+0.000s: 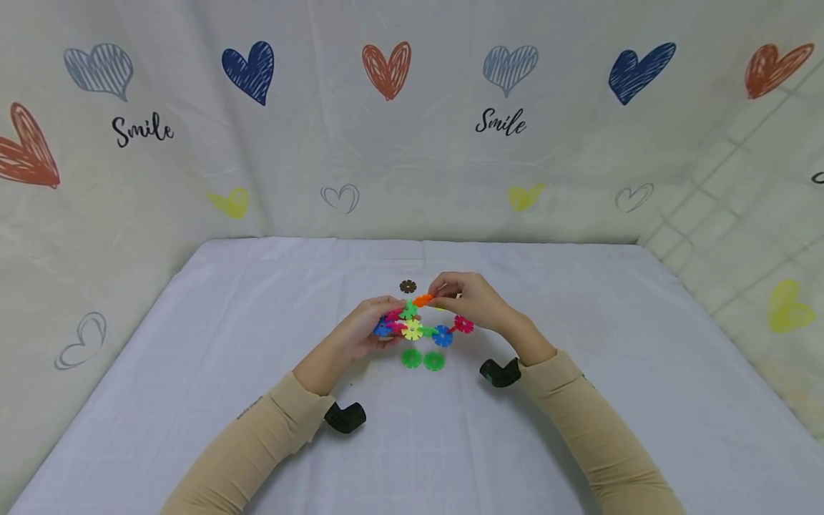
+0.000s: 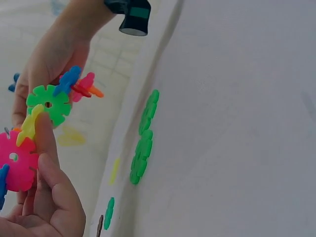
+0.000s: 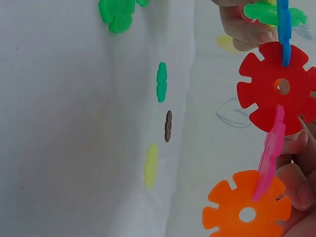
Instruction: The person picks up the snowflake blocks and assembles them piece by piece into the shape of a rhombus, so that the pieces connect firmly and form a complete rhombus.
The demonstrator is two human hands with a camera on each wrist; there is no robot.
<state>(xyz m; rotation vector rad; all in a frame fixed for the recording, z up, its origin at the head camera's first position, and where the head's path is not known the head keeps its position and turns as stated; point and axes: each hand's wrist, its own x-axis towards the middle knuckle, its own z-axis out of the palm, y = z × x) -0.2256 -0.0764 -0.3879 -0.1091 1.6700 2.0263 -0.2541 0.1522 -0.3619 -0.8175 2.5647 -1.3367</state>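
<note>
My left hand [image 1: 368, 325] grips a chain of slotted plastic discs by its left end, around a blue disc [image 1: 383, 327] and pink ones. A yellow disc [image 1: 412, 329], a green disc [image 2: 48, 104] and a blue disc [image 1: 442, 335] run on toward the right. Beyond them, a red disc [image 3: 276, 89], a pink disc [image 3: 270, 153] and an orange disc [image 3: 247, 214] are slotted together. With thumb and fingertips, my right hand [image 1: 473, 299] pinches another orange disc [image 1: 423, 300] at the upright green disc [image 1: 409, 310] on top of the chain.
Two loose green discs [image 1: 423, 360] lie on the white cloth in front of the chain. Behind it are a brown disc [image 1: 408, 286], a yellow disc [image 3: 151, 165] and a further green disc [image 3: 162, 82]. A heart-printed curtain [image 1: 425, 164] hangs behind the table.
</note>
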